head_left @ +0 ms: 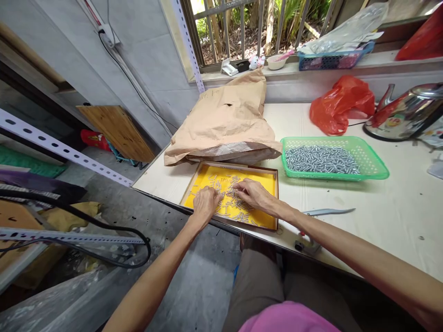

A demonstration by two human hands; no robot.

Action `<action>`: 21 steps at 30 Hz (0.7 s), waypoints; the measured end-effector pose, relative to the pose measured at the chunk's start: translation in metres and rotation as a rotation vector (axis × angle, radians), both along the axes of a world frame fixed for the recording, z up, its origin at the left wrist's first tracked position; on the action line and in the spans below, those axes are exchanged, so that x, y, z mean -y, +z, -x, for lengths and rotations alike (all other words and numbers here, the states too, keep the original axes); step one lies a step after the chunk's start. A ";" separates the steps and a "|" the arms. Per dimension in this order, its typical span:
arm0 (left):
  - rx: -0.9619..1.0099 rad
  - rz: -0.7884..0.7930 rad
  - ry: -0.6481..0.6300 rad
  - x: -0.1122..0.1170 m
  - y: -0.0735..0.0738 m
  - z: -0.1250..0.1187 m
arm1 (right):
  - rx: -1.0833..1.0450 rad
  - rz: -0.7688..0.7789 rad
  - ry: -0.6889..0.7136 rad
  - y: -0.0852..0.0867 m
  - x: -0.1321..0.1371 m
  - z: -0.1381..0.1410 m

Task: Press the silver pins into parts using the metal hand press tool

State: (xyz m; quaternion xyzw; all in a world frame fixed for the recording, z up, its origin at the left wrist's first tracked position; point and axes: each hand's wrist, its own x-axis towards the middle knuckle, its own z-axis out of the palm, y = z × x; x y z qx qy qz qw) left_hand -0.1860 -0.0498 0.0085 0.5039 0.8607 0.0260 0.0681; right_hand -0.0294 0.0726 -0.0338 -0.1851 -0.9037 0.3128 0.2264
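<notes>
A shallow tray with a yellow floor [265, 183] lies at the table's front edge, with many small silvery metal pieces [241, 216] scattered in it. They are short and rod-like; whether they are screws or springs I cannot tell. Over the tray's left part is my left hand [205, 204], its fingers curled and pressed together among the pieces. My right hand [255, 193] reaches in from the right, thumb and fingers pinched low over a cluster. Anything in either pinch is too small or hidden to make out.
Behind the tray sits a large brown paper sack [228, 120]. To the right are a green basket [375, 168] of similar metal pieces, a red plastic bag [341, 106] and a metal kettle [398, 120]. A grey blade-like tool [332, 211] and a tape dispenser [307, 243] lie near my right forearm.
</notes>
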 end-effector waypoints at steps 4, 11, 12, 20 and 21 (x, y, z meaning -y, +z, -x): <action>0.023 -0.025 0.015 0.001 -0.006 0.004 | 0.004 0.011 0.009 0.003 0.004 0.004; -0.075 -0.055 0.079 0.000 -0.006 0.000 | -0.017 0.083 0.039 0.009 0.010 0.013; -0.102 -0.070 0.085 -0.001 -0.007 -0.001 | -0.021 0.084 0.040 0.009 0.010 0.013; -0.048 0.005 -0.014 -0.010 -0.003 0.001 | -0.006 0.081 0.030 0.003 0.008 0.009; -0.038 0.007 -0.032 -0.010 -0.002 0.003 | -0.004 0.087 0.028 0.004 0.008 0.010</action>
